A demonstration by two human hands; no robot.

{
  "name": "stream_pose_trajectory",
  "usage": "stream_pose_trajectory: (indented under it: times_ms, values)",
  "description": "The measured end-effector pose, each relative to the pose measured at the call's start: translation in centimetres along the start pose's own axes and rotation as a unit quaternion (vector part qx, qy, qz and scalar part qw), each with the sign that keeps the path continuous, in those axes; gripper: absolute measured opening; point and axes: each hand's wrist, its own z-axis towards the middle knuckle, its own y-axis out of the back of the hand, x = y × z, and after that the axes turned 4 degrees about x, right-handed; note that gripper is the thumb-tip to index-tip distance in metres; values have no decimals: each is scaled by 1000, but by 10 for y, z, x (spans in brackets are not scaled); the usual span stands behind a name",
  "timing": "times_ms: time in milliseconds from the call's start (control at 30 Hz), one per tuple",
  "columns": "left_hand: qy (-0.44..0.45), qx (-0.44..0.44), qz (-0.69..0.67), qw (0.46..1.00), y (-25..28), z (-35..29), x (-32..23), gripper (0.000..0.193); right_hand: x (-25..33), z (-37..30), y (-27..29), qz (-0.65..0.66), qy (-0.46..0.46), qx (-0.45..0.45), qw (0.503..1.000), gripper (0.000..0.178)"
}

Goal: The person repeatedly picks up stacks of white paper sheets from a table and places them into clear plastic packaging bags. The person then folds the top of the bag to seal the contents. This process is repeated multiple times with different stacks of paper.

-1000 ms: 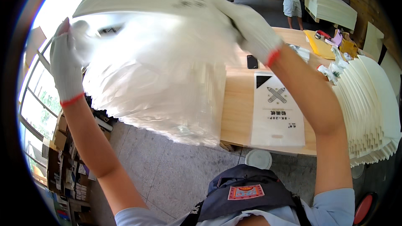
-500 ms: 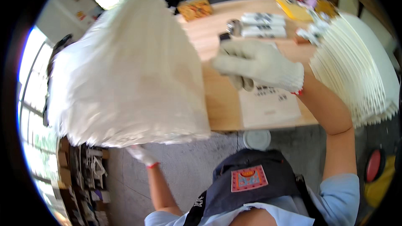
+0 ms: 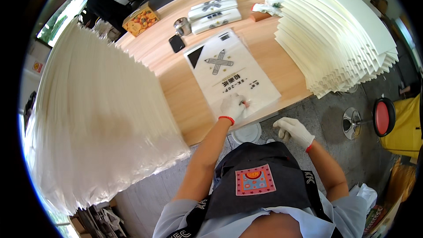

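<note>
On the wooden table lies a flat clear plastic packet [image 3: 220, 68] of white sheets, printed with crossed pencils and dark lettering. My left hand [image 3: 232, 107], in a white knit glove with a red cuff, is on its near end. Its fingers are bent together on the plastic there, beside a small red spot I cannot make out. My right hand [image 3: 294, 132], gloved alike, hangs off the table's front edge, its fingers loosely bent and apart with nothing visible in them. To the left rises a tall stack of clear plastic bags [image 3: 105, 105], apart from both hands.
A fanned stack of white sheets [image 3: 335, 31] stands at the right of the table [image 3: 176, 77]. Further back are a phone [image 3: 176, 43], a metal cup [image 3: 182, 26], rolled printed bags [image 3: 216, 21] and a fruit-patterned box [image 3: 141, 19]. A red-topped stool [image 3: 384, 117] stands right.
The view has swung. My left hand has come from below the bag stack onto the packet's near end. My right hand has moved from above the packet to beyond the table's front edge.
</note>
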Motion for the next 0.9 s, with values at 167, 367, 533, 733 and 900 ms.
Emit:
stream_pose_trajectory:
  times_ms: [167,367,533,733,900]
  values:
    - [-1,70,-108,992,11,23,30,23,-14,29,-1,65,7,19,998,30]
    - [-47,72,-147,985,43,42,8,29,30,142,-37,97,75,-41,992,32]
    - [-99,-70,-683,720,82,98,60,12,-26,175,5,-293,190,-189,918,43]
    - [-31,3,-457,889,150,31,-68,21,54,88,3,-149,53,-70,985,40]
    - [-205,15,-246,947,114,-4,-170,19,88,101,-22,-473,287,-263,790,35]
